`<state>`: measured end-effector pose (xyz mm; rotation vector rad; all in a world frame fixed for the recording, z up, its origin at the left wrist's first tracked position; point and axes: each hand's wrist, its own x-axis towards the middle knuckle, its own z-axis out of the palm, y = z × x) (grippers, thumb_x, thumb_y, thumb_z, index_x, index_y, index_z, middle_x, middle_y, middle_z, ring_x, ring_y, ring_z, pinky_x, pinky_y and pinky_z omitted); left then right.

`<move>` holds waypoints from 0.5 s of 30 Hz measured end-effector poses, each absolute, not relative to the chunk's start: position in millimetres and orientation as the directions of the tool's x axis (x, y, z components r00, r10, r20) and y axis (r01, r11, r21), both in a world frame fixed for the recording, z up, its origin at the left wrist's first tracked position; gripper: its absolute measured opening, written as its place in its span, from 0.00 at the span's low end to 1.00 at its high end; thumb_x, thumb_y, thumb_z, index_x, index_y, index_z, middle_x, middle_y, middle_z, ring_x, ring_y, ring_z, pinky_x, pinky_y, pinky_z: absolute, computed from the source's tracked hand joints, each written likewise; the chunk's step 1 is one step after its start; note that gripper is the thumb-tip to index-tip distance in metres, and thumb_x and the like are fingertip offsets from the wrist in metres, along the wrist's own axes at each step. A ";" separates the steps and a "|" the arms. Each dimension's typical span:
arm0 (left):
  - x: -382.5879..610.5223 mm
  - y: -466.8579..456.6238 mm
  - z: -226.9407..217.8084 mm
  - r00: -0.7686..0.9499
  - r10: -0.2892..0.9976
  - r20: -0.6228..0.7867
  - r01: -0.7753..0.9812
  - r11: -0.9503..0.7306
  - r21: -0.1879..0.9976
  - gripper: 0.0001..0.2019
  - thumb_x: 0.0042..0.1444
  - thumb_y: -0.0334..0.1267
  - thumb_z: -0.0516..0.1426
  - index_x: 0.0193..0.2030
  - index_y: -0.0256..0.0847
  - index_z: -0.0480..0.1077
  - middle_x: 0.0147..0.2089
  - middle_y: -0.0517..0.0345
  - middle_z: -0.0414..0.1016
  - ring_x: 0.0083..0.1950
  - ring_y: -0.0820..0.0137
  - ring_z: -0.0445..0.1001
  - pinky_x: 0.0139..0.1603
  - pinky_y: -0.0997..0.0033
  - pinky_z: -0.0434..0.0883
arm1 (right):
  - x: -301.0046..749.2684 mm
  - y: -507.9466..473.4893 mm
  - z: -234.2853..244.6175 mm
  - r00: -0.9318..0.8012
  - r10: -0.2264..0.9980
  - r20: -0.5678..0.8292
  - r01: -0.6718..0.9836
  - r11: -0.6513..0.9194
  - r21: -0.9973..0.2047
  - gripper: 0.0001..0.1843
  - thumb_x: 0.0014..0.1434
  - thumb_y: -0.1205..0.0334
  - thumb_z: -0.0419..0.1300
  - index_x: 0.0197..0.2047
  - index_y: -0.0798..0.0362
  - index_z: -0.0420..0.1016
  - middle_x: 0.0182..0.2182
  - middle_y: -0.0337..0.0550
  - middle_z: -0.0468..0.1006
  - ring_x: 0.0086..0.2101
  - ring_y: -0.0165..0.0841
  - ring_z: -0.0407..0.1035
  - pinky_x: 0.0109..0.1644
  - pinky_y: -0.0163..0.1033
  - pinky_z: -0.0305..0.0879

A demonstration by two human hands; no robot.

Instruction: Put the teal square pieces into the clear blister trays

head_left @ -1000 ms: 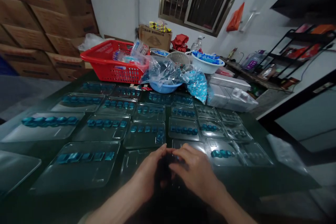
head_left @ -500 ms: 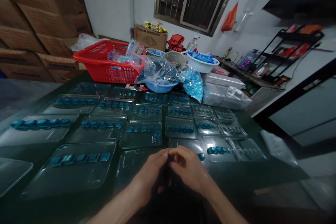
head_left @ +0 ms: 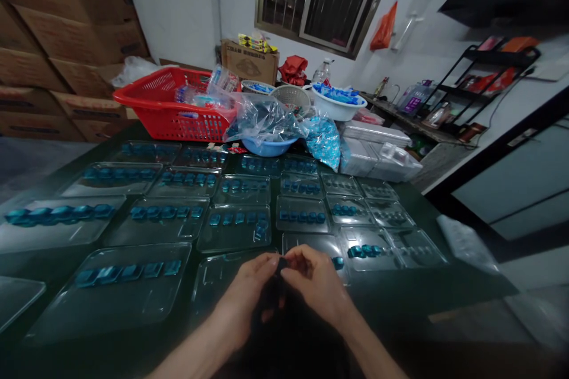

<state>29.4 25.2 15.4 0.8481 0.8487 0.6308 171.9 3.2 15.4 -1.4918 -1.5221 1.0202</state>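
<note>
My left hand (head_left: 249, 290) and my right hand (head_left: 313, 278) meet just above the near edge of the dark table top (head_left: 444, 290). Their fingertips pinch a small dark-blue piece (head_left: 281, 265) between them. Below my hands lies a dark, shadowy mass that I cannot make out. Rows of clear plastic blister trays (head_left: 235, 228) cover the table, most holding blue pieces in a line. The nearest tray (head_left: 311, 246) lies just past my right hand, with a blue piece (head_left: 338, 262) in it.
A red plastic basket (head_left: 166, 109), a blue bowl (head_left: 267, 147) under a clear bag, and a white basin (head_left: 335, 108) of blue packets stand at the table's far side. Cardboard cartons (head_left: 57, 29) are stacked at left. A black rack (head_left: 493, 77) stands at right.
The whole scene has slid left as my head turned. My fingertips have parted slightly, and the small piece now shows between them.
</note>
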 end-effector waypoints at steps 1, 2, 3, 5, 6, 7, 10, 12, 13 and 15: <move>29.9 25.0 15.6 0.508 0.771 -0.384 -0.144 0.515 0.845 0.14 0.53 0.48 0.49 0.36 0.38 0.61 0.23 0.58 0.63 0.22 0.73 0.65 0.13 0.81 0.49 | 171.5 3.3 14.4 -0.009 1.000 -0.010 0.393 -0.005 -0.919 0.07 0.50 0.62 0.56 0.34 0.53 0.67 0.26 0.36 0.69 0.26 0.26 0.64 0.29 0.30 0.60; 30.5 24.7 15.8 0.495 0.779 -0.385 -0.145 0.511 0.848 0.14 0.53 0.49 0.49 0.36 0.39 0.60 0.23 0.59 0.63 0.22 0.73 0.65 0.13 0.81 0.49 | 171.2 3.3 13.2 0.010 1.000 -0.001 0.391 -0.005 -0.921 0.06 0.50 0.62 0.56 0.34 0.53 0.67 0.26 0.36 0.69 0.26 0.26 0.64 0.29 0.30 0.60; 31.0 24.4 16.0 0.490 0.781 -0.387 -0.146 0.511 0.847 0.14 0.53 0.49 0.49 0.36 0.39 0.59 0.23 0.60 0.63 0.22 0.73 0.65 0.13 0.81 0.49 | 170.9 3.3 11.9 0.026 1.000 0.011 0.385 0.000 -0.923 0.06 0.49 0.63 0.57 0.33 0.53 0.67 0.26 0.36 0.69 0.26 0.26 0.64 0.29 0.30 0.60; 31.9 23.6 15.9 0.503 0.771 -0.390 -0.151 0.523 0.839 0.14 0.52 0.49 0.49 0.34 0.40 0.59 0.22 0.61 0.62 0.21 0.74 0.64 0.13 0.81 0.47 | 170.2 3.0 9.6 0.053 0.998 0.031 0.364 0.009 -0.931 0.05 0.50 0.63 0.57 0.32 0.54 0.67 0.26 0.36 0.69 0.27 0.26 0.64 0.30 0.30 0.61; 32.2 23.2 15.5 0.515 0.765 -0.387 -0.156 0.528 0.835 0.13 0.52 0.49 0.50 0.33 0.40 0.58 0.22 0.61 0.62 0.21 0.74 0.64 0.13 0.81 0.47 | 169.8 2.7 8.7 0.063 0.997 0.037 0.346 0.013 -0.938 0.05 0.50 0.63 0.56 0.33 0.54 0.67 0.27 0.37 0.69 0.28 0.27 0.64 0.31 0.30 0.61; 32.4 22.9 14.9 0.526 0.760 -0.382 -0.159 0.529 0.833 0.13 0.52 0.49 0.50 0.33 0.39 0.58 0.22 0.61 0.62 0.21 0.74 0.64 0.13 0.81 0.46 | 169.3 2.2 7.9 0.070 0.997 0.040 0.327 0.015 -0.945 0.05 0.51 0.63 0.56 0.33 0.54 0.67 0.27 0.37 0.70 0.28 0.27 0.65 0.32 0.30 0.61; 32.5 21.9 11.7 0.552 0.755 -0.353 -0.171 0.517 0.839 0.13 0.53 0.48 0.50 0.34 0.39 0.60 0.22 0.60 0.62 0.21 0.75 0.63 0.13 0.81 0.46 | 167.4 0.7 7.1 0.096 0.994 0.050 0.264 0.023 -0.964 0.06 0.52 0.61 0.55 0.34 0.55 0.67 0.28 0.39 0.70 0.29 0.28 0.65 0.32 0.31 0.62; 32.5 21.7 9.2 0.552 0.762 -0.338 -0.185 0.507 0.842 0.13 0.53 0.47 0.51 0.34 0.38 0.61 0.22 0.60 0.62 0.21 0.76 0.62 0.14 0.81 0.47 | 166.5 -0.5 8.2 0.108 0.992 0.060 0.233 0.033 -0.972 0.07 0.52 0.61 0.55 0.34 0.55 0.66 0.28 0.39 0.69 0.29 0.28 0.65 0.32 0.31 0.62; 32.5 21.8 8.2 0.550 0.765 -0.336 -0.193 0.507 0.840 0.13 0.53 0.47 0.51 0.33 0.37 0.62 0.21 0.60 0.62 0.21 0.76 0.61 0.14 0.81 0.47 | 166.4 -1.2 9.4 0.111 0.991 0.073 0.236 0.045 -0.971 0.07 0.52 0.61 0.55 0.34 0.55 0.66 0.29 0.39 0.69 0.29 0.27 0.65 0.32 0.31 0.62; 32.7 22.7 7.1 0.549 0.764 -0.339 -0.208 0.518 0.830 0.13 0.52 0.46 0.51 0.31 0.37 0.61 0.20 0.59 0.62 0.20 0.77 0.60 0.14 0.81 0.48 | 167.1 -3.2 13.0 0.101 0.989 0.107 0.271 0.077 -0.960 0.10 0.50 0.63 0.57 0.38 0.54 0.67 0.32 0.39 0.68 0.30 0.27 0.64 0.33 0.31 0.62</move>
